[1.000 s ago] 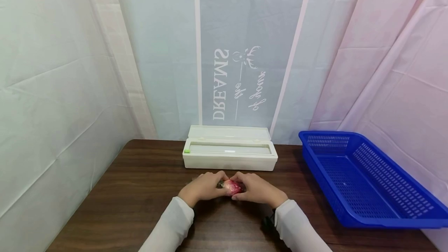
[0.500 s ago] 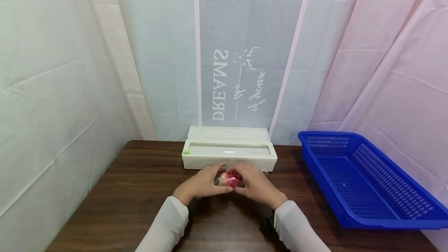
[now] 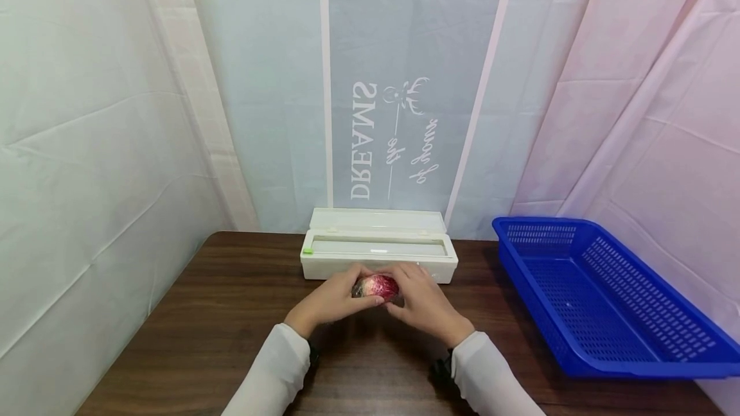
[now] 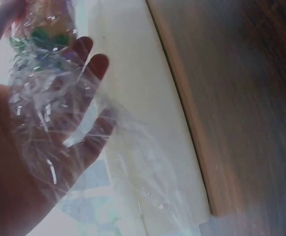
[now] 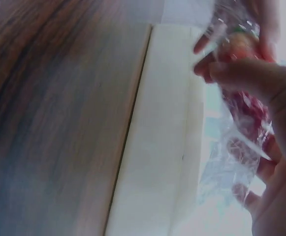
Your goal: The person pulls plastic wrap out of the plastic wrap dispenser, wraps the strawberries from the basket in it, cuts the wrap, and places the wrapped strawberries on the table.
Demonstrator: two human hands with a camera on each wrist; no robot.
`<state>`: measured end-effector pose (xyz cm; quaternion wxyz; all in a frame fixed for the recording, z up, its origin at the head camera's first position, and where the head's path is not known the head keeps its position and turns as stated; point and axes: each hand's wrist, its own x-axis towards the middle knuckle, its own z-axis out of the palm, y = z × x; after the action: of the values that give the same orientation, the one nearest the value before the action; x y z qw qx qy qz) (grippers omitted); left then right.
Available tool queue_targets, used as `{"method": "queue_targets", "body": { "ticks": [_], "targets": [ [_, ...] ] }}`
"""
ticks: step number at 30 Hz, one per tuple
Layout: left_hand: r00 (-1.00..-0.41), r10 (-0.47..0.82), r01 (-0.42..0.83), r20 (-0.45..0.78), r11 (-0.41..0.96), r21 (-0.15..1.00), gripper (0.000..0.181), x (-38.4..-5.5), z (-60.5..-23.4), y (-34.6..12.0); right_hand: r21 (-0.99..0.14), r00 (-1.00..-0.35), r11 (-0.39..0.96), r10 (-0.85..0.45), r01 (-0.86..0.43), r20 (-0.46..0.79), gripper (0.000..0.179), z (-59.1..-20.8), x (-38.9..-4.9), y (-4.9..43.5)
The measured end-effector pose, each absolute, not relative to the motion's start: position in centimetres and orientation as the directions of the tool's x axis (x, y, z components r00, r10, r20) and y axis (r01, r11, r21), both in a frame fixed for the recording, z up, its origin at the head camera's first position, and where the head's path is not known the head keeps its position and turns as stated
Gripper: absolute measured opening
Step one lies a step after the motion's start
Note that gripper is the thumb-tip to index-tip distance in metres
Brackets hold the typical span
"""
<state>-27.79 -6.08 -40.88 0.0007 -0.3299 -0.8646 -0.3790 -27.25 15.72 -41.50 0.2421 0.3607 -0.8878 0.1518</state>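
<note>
Between my two hands is a red-and-cream fruit (image 3: 379, 286) with green leaves at one end, wrapped in clear cling film. My left hand (image 3: 331, 300) grips its leafy end. My right hand (image 3: 426, 303) holds the red end, thumb and fingers bent around it. Loose film (image 4: 44, 123) trails over the left palm in the left wrist view. On the right side, more crumpled film (image 5: 243, 142) lies along the fingers. Right behind the hands stands a long white cling film dispenser (image 3: 378, 268) with its lid raised and a green slider at its left.
A blue slotted plastic basket (image 3: 549, 313) stands on the right of the dark wooden table (image 3: 202, 339). Printed fabric hangs behind the table, with pale cloth at both sides.
Both hands have moved forward and slightly up with the wrapped fruit, closer to the dispenser. The fingers have shifted around the fruit, leaving more of its red side visible.
</note>
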Motion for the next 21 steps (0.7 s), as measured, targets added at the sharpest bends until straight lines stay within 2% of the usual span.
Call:
{"method": "queue_targets", "body": {
  "ticks": [5,8,16,21],
  "targets": [
    [-0.775,0.535,0.618,0.337,0.531,0.58,0.05,-27.68,-40.5,-5.69,0.066,-0.604,0.764,-0.556,-0.642,0.571,0.056,-41.61,-26.89,15.11],
    [-0.769,0.528,0.631,0.359,0.541,0.556,0.05,-27.54,-40.19,-5.47,0.122,-0.59,0.782,-0.554,-0.612,0.587,0.049,-41.6,-26.75,14.87],
    [-0.758,0.537,0.649,0.37,0.566,0.508,0.051,-27.4,-40.09,-5.34,0.107,-0.63,0.806,-0.53,-0.582,0.568,0.042,-41.74,-26.64,14.81],
    [-0.748,0.533,0.663,0.396,0.574,0.48,0.05,-27.47,-40.03,-5.37,0.113,-0.61,0.815,-0.509,-0.568,0.608,0.044,-41.98,-26.77,14.92]
  ]
}}
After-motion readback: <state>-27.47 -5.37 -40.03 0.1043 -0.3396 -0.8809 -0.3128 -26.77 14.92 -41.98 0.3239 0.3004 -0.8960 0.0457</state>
